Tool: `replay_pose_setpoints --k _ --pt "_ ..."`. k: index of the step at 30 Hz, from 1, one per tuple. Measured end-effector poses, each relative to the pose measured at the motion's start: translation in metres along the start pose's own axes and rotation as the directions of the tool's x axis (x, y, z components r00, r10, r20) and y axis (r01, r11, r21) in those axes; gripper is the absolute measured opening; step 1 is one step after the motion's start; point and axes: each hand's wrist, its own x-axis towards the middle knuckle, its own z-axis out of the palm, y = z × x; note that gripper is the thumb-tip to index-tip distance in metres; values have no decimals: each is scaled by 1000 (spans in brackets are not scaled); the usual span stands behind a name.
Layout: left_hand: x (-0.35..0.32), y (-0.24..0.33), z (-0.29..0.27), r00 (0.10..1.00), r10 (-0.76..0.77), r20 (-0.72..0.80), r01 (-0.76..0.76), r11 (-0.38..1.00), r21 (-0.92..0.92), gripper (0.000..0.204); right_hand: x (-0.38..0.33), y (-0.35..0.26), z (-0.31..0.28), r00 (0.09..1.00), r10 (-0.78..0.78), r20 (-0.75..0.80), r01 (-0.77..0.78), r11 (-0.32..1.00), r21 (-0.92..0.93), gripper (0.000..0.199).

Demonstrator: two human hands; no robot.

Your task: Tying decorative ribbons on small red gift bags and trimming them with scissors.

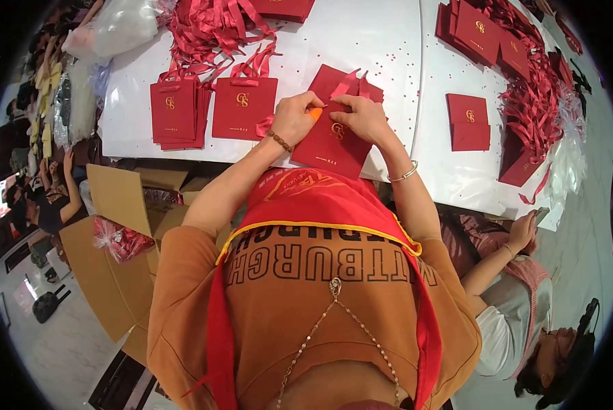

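Note:
A red paper gift bag [334, 147] with gold print lies at the near table edge, on top of more red bags [330, 76]. My left hand [296, 119], with an orange cover on one finger, pinches at the bag's upper part. Facing it, my right hand [361, 117] has its thumb and forefinger pressed together on the same part. A red ribbon loop [347, 83] rises just beyond the right fingers. What lies between the fingertips is too small to make out. Left of my left hand is a ribboned red bag [243, 109].
Bag stacks [176, 116] and a ribbon heap [207, 34] cover the table's left side. More bags [468, 123] and ribbons [525, 109] lie at right. An open cardboard box [115, 198] stands at left. A seated person [518, 287] is close on my right.

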Motion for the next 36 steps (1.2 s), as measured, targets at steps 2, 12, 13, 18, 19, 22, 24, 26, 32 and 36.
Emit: replay_pose_setpoints --k 2,12,13,18,19,22,24,26,32,36 --pt "-3 9 -1 1000 -17 15 16 999 43 12 0 2 2 1000 -14 -8 14 1000 23 39" --pt "-2 11 3 999 -37 7 36 994 105 11 -5 5 3 999 -24 -40 26 999 37 37" --pt "-2 10 2 999 -37 6 36 994 106 11 -5 6 5 997 -57 -57 60 997 44 37" --pt "2 11 4 999 46 -21 -44 996 81 10 -5 7 4 1000 -11 -10 12 994 108 37" --pt "2 9 5 999 46 -23 -44 996 81 10 -4 8 3 1000 4 -11 -3 993 121 38" --pt "3 3 8 995 101 -7 -99 987 130 11 -2 13 8 999 -35 -36 39 990 135 38" --pt "3 5 5 1000 18 16 -20 997 76 10 -2 13 7 999 -37 -34 41 989 142 38" --pt "2 5 5 1000 25 13 -26 996 89 11 -3 12 7 999 -41 -32 45 988 148 38" --pt "9 7 6 990 106 95 -131 937 322 10 -4 5 11 995 -55 -82 54 998 -9 32" --pt "9 15 5 961 186 205 -267 812 519 8 -6 4 16 983 -139 -123 130 989 -77 28"
